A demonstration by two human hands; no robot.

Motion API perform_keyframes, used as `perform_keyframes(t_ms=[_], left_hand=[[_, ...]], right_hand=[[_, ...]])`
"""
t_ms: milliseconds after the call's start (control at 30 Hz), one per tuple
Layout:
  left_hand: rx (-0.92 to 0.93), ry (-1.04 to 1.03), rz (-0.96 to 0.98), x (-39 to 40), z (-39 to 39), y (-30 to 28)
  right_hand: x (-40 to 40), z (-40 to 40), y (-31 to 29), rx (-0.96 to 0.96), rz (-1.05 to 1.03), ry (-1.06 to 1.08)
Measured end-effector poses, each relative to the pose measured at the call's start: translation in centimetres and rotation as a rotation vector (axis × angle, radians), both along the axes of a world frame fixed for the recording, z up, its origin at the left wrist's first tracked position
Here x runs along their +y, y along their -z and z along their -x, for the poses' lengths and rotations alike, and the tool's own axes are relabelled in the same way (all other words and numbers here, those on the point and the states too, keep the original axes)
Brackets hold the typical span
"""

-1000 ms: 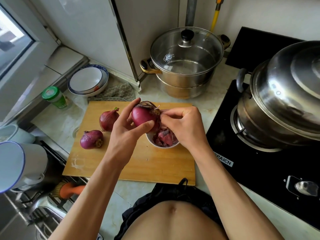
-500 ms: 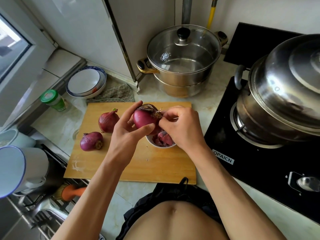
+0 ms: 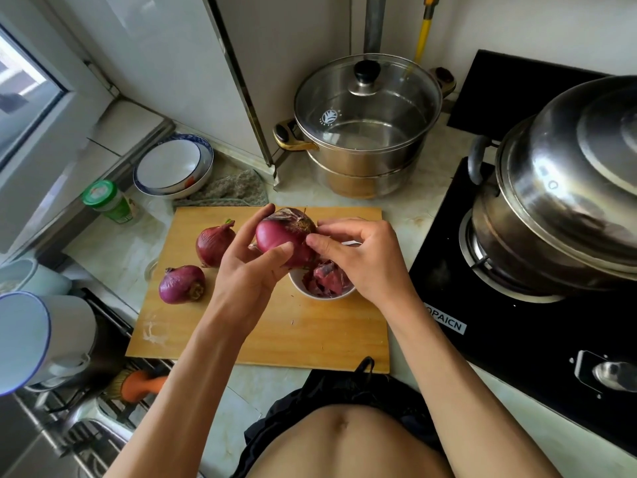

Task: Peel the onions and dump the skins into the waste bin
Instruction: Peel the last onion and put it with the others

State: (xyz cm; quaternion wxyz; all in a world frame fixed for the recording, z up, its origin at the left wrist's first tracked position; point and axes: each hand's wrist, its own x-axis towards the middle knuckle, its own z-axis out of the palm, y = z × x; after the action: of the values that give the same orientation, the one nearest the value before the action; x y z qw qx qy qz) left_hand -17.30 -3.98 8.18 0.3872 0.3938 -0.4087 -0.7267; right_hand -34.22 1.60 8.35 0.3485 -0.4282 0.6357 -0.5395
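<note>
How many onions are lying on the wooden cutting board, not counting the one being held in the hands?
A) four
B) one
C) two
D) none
C: two red onions lie on the cutting board, one nearer the wall and one nearer the person, both left of the onion in the hands.

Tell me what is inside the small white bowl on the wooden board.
The small white bowl holds a pile of purple onion skins. The right hand and the held red onion cover its far part, so anything there, or under the skins, cannot be seen.
</note>
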Motion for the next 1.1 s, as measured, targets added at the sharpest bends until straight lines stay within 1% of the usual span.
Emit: perform_keyframes(t_ms=[100,200,333,567,767,967,1100], left_hand=[[-0.024,0.004,0.010,0.0,0.2,-0.1],[-0.049,0.006,0.010,-0.1,0.3,-0.1],[-0.082,0.018,0.006,-0.1,0.2,0.0],[-0.195,0.052,0.058,-0.2,-0.2,0.3],[-0.179,0.070,0.056,0.1,-0.2,0.3],[-0.052,0.047,-0.059,0.4,0.0,0.5],[0.034,0.036,-0.096,-0.1,-0.3,0.6]], right_hand=[[-0.1,-0.1,0.0,0.003,-0.001,0.033],[-0.1,-0.1,-0.1,0.015,0.027,0.033],[-0.1,0.0,0.1,0.045,0.010,0.035],[-0.1,0.1,0.5,0.296,-0.042,0.002],[-0.2,-0.5,0.9,0.435,-0.022,0.006],[0.0,-0.5,0.9,0.447,-0.031,0.028],[0.4,0.5,0.7,0.261,-0.080,0.028]])
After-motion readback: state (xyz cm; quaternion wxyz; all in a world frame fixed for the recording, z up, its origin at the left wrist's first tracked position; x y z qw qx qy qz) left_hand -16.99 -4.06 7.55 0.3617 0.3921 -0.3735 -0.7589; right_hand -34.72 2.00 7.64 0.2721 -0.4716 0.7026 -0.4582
